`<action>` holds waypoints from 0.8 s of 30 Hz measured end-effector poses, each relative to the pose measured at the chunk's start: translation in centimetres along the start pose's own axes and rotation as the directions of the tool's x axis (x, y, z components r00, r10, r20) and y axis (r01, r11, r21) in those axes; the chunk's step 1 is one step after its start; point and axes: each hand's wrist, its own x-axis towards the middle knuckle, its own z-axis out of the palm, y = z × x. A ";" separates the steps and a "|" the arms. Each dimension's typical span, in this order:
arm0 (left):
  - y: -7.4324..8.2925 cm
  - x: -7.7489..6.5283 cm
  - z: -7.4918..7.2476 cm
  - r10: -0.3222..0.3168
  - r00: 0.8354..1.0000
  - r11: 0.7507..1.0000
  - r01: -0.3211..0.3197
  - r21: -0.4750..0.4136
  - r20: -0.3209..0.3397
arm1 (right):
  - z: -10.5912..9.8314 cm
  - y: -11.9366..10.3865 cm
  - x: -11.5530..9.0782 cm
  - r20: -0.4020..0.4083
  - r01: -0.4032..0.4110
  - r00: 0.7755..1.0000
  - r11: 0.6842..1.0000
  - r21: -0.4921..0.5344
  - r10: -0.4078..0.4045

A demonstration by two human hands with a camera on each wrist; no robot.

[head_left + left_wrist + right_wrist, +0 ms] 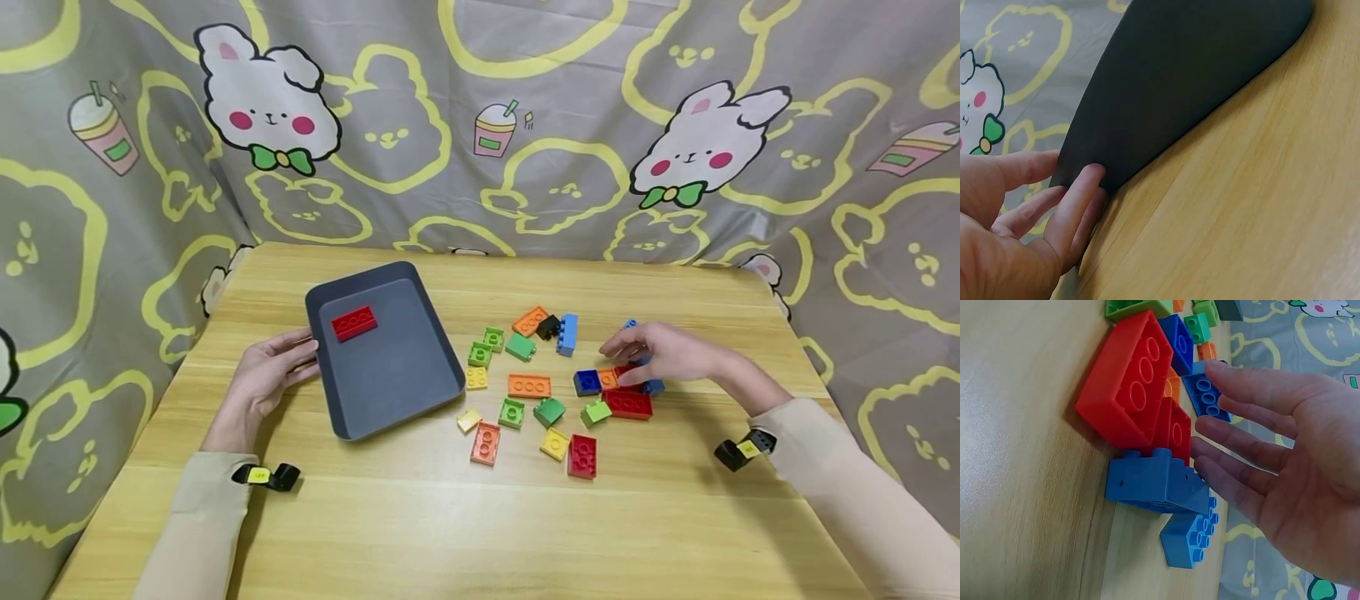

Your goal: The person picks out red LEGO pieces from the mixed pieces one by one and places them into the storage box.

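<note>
A dark grey tray [390, 367] sits tilted to the left of the loose bricks, with a red brick [354, 323] lying inside it. My left hand [264, 377] is at the tray's left side, its fingertips on the outer wall [1166, 81]. Over at the right end of the pile hovers my right hand [667, 354], fingers loosely extended and holding nothing. Below and beside those fingers are a large red brick [1129, 381], a smaller red brick [1175, 431], a blue brick [1157, 481] and a dark blue brick [1179, 347].
Several more bricks lie between the tray and my right hand, among them an orange brick [528, 385], a black brick [548, 327], a tall blue brick [567, 335] and a yellow brick [554, 444]. A patterned curtain [547, 100] closes off the back of the wooden table [480, 533].
</note>
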 end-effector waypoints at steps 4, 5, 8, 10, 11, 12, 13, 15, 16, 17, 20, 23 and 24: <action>0.0 -0.1 -0.1 0.006 1.000 1.000 -0.006 0.011 -0.006 | 0.2 -0.2 0.0 -0.008 -0.013 1.000 0.996 -0.088 0.012; 0.0 -0.1 -0.1 0.007 1.000 1.000 -0.007 0.013 -0.007 | 0.3 -0.2 0.0 -0.009 -0.016 1.000 0.994 -0.106 0.015; 0.0 -0.1 -0.1 0.012 1.000 1.000 -0.012 0.021 -0.008 | 0.4 -0.5 0.0 -0.005 -0.011 1.000 0.987 -0.158 0.010; 0.0 0.0 -0.1 0.014 1.000 1.000 -0.014 0.021 -0.009 | 0.5 -0.5 0.0 -0.004 -0.008 1.000 0.982 -0.188 0.007; 0.0 0.0 -0.1 0.016 1.000 1.000 -0.015 0.022 -0.008 | 0.6 -0.4 0.0 -0.004 -0.005 1.000 0.979 -0.203 0.004; 0.0 0.0 -0.1 0.016 1.000 1.000 -0.016 0.025 -0.006 | 0.7 -0.4 0.0 -0.005 -0.003 1.000 0.975 -0.222 0.002; 0.0 0.0 -0.1 0.016 1.000 1.000 -0.016 0.023 -0.005 | 0.7 -0.4 0.0 -0.004 0.000 1.000 0.971 -0.238 -0.001; 0.0 0.0 -0.1 0.013 1.000 1.000 -0.013 0.018 -0.005 | 0.8 -0.3 0.1 -0.003 0.000 1.000 0.963 -0.271 -0.001; 0.0 0.0 0.0 0.010 1.000 1.000 -0.010 0.015 -0.003 | 0.8 -0.3 0.1 -0.002 -0.001 1.000 0.960 -0.280 0.000; 0.0 0.0 0.0 0.008 1.000 1.000 -0.008 0.012 -0.001 | 0.8 -0.4 0.2 -0.001 0.000 1.000 0.958 -0.288 0.000; 0.0 -0.1 0.0 0.000 1.000 1.000 0.000 0.005 0.001 | 0.8 -0.4 0.2 -0.004 -0.009 1.000 0.954 -0.300 0.008; 0.0 -0.1 0.0 -0.003 1.000 1.000 0.003 0.003 0.001 | 0.8 -0.4 0.3 -0.010 -0.019 1.000 0.958 -0.286 0.017; 0.0 -0.1 0.0 -0.005 1.000 1.000 0.005 0.004 0.001 | 0.8 -0.4 0.3 -0.014 -0.022 1.000 0.960 -0.280 0.019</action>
